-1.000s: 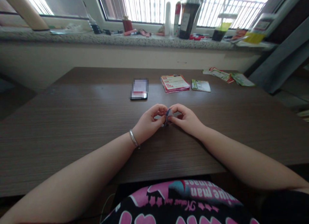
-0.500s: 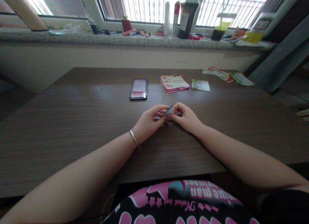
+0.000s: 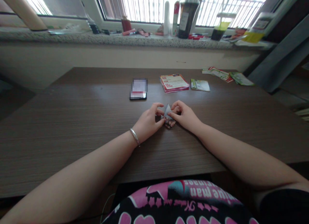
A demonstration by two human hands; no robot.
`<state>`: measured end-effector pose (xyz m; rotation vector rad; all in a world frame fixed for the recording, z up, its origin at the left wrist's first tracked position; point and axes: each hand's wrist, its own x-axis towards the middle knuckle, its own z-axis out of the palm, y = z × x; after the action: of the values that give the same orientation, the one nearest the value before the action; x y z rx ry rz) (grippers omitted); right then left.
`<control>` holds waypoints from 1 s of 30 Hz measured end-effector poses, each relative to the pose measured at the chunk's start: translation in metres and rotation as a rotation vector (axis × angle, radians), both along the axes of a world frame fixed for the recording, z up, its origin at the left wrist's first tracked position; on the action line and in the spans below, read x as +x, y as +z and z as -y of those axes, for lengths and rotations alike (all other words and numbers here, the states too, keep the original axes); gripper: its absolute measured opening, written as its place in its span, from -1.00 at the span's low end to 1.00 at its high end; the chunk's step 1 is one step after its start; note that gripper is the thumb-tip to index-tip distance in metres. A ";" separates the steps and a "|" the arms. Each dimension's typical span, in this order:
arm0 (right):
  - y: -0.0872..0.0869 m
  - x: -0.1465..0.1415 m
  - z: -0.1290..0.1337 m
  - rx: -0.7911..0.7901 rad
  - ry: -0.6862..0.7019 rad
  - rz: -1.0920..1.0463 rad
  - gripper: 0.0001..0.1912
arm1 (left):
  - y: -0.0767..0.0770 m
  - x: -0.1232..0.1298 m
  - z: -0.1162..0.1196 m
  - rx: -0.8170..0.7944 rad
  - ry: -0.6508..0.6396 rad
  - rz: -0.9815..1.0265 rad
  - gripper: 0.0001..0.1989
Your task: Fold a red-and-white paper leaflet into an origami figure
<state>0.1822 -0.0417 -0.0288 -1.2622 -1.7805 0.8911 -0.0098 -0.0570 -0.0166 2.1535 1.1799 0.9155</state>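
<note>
A small piece of folded paper [image 3: 169,122] is between my hands over the middle of the table, pale with a pointed tip at the top and a dark and reddish print lower down. My right hand [image 3: 187,117] pinches its right side between thumb and fingers. On the other side, my left hand [image 3: 147,120] has its thumb and a curled finger at the paper's left edge, while its index finger is lifted off. The left fingertips partly hide that edge.
Beyond my hands on the table [image 3: 79,121] lie a phone [image 3: 138,89] with a blurred screen, a stack of printed cards [image 3: 174,83], a smaller stack of leaflets [image 3: 200,85] and loose leaflets [image 3: 220,74]. Bottles [image 3: 188,19] and small items line the windowsill [image 3: 149,41].
The paper has turned so that its pale pointed tip and printed lower part show more. My left index finger has lifted away from it; my right hand has shifted slightly.
</note>
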 end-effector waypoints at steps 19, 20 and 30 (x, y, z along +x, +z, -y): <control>0.005 0.011 -0.008 0.252 -0.047 0.559 -0.92 | 0.006 -0.004 0.007 0.362 -0.429 -0.527 -0.59; 0.006 0.012 -0.008 0.257 -0.044 0.574 -0.92 | 0.006 -0.004 0.009 0.365 -0.426 -0.552 -0.58; 0.008 0.011 -0.008 0.286 -0.043 0.672 -0.88 | 0.014 -0.002 0.016 0.301 -0.408 -0.656 -0.57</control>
<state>0.1931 -0.0333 -0.0205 -1.5010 -2.2751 0.1616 -0.0118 -0.0728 -0.0027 2.9220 0.8342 0.2086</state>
